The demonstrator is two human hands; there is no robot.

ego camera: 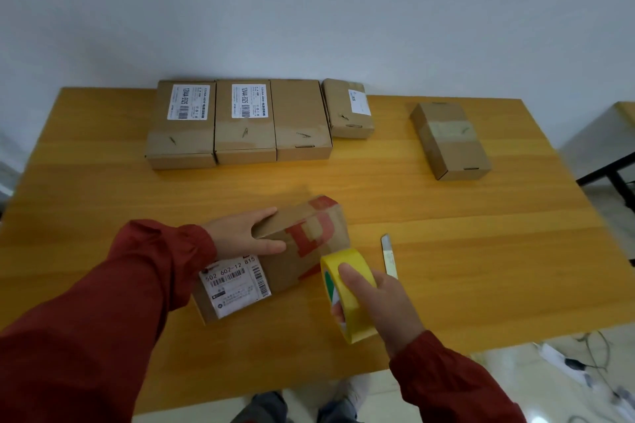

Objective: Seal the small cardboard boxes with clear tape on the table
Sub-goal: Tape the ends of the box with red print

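Observation:
A cardboard box [292, 261] with red lettering and a white shipping label lies near the table's front middle. My left hand [245, 233] grips its far left end, thumb on top and fingers over the edge. My right hand [379, 299] holds a yellowish roll of tape [347, 292] against the box's right end, thumb on the roll's outer face and a finger through its core. Whether a strip of tape runs onto the box is unclear.
Several more cardboard boxes [240, 122] stand in a row at the table's [481, 268] back edge, and one taped box [448, 141] sits apart at the back right. A utility knife [389, 256] lies just right of the tape. Cables trail on the floor at lower right.

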